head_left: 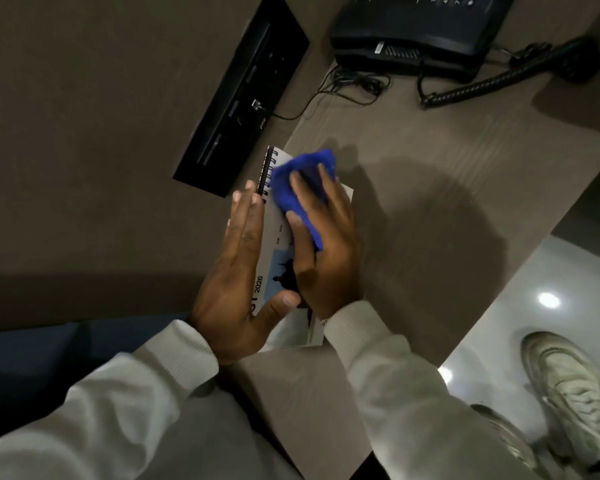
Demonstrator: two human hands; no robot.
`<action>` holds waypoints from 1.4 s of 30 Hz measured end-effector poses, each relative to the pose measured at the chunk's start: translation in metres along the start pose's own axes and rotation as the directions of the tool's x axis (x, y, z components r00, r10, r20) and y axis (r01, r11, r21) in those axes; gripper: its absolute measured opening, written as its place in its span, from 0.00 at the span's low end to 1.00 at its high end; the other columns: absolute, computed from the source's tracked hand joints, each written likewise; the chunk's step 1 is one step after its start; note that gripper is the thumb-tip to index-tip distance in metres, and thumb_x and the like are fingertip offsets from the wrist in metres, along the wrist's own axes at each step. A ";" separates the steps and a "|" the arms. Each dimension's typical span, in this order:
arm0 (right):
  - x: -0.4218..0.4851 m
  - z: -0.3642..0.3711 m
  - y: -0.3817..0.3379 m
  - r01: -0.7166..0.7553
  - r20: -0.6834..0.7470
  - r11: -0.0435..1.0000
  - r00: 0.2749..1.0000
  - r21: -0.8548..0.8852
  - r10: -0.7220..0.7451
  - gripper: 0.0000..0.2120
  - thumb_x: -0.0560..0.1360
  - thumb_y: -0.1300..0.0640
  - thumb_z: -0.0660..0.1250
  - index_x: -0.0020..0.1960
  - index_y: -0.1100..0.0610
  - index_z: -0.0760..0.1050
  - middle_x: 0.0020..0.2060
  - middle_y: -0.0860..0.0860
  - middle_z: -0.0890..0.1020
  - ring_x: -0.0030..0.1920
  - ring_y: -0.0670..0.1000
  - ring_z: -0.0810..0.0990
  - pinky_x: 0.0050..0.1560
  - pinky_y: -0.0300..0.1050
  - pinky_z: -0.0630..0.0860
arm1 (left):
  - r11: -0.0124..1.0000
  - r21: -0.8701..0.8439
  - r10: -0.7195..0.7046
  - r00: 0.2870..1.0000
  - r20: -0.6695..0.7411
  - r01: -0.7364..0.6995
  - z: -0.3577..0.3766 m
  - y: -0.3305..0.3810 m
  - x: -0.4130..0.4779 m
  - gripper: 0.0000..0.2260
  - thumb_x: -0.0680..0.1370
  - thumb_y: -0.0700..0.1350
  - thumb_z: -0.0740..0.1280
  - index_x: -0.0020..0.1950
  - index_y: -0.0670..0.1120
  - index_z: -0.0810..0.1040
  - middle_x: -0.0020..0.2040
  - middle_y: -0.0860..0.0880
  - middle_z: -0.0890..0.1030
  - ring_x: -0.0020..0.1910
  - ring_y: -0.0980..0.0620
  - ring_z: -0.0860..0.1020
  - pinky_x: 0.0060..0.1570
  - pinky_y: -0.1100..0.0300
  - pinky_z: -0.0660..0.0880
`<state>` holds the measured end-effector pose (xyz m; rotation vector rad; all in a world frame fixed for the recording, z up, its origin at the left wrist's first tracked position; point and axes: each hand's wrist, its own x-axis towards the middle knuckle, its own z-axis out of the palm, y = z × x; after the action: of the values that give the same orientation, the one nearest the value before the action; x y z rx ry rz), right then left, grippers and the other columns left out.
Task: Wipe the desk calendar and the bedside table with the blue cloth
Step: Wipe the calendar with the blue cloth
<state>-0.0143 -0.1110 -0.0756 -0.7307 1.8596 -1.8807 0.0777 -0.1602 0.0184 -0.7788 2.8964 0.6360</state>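
Observation:
The desk calendar (278, 233), spiral-bound with a printed picture and "2026" on its face, stands on the brown bedside table (430, 188) near the wall. My left hand (238, 282) lies flat against the calendar's back side, thumb on the front, steadying it. My right hand (321, 244) presses the bunched blue cloth (300, 188) onto the calendar's front face near the spiral binding. Much of the calendar is hidden by both hands.
A black telephone (416, 32) with a coiled cord (482, 88) sits at the table's far end. A black socket panel (243, 95) is set in the wall beside the calendar. A shoe (575, 386) stands on the glossy floor at the right.

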 end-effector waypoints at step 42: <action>0.013 0.015 0.005 -0.024 -0.162 0.999 0.987 -0.037 0.017 0.19 0.77 0.63 0.68 0.67 0.54 0.74 0.69 0.63 0.75 0.69 0.63 0.73 0.67 0.63 0.71 | 0.986 0.148 0.074 0.997 -0.011 -0.072 0.005 -0.006 -0.002 0.46 0.74 0.70 0.50 0.78 0.36 0.44 0.81 0.43 0.41 0.80 0.44 0.41 0.77 0.40 0.49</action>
<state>-0.0157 -0.1313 -0.0794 -0.5837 1.9989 -1.9476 0.0821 -0.1622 0.0124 -0.6650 2.9568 0.4173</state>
